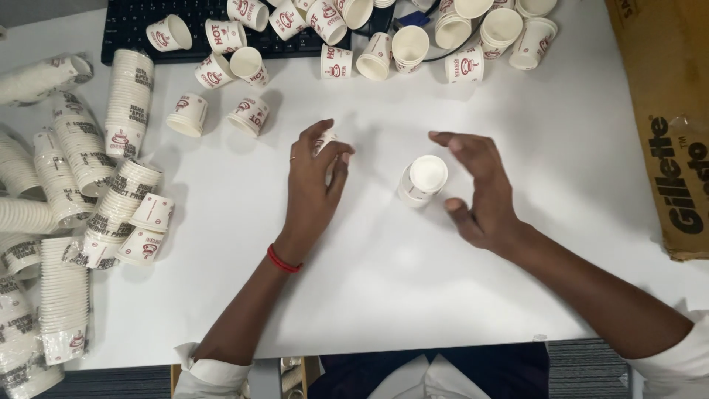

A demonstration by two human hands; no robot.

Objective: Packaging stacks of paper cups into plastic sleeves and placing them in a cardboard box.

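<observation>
Far off to the left of the left hand [314, 188] lie long stacks of paper cups [74, 214], some in clear wrap, resting on the white table [384, 281]. The left hand lies flat-ish on the table with its wrist bent a little, a red thread band [283, 260] around the wrist. Its thumb and fingers pinch a small paper cup [323, 142] at the fingertips. Just to the right of that hand stands another small paper cup, the upright cup [422, 179], a bit tilted, with its mouth up. The right hand [476, 192] curves around it with fingers spread wide and thumb low, not touching it. These cups look very light and thin, so they would squash if squeezed hard; a soft hold on the sides near the rim seems best. Beyond both hands, many loose cups [384, 37] lie scattered, some on a black keyboard [140, 29]. Far right of the right hand sits a brown cardboard box [665, 96].
</observation>
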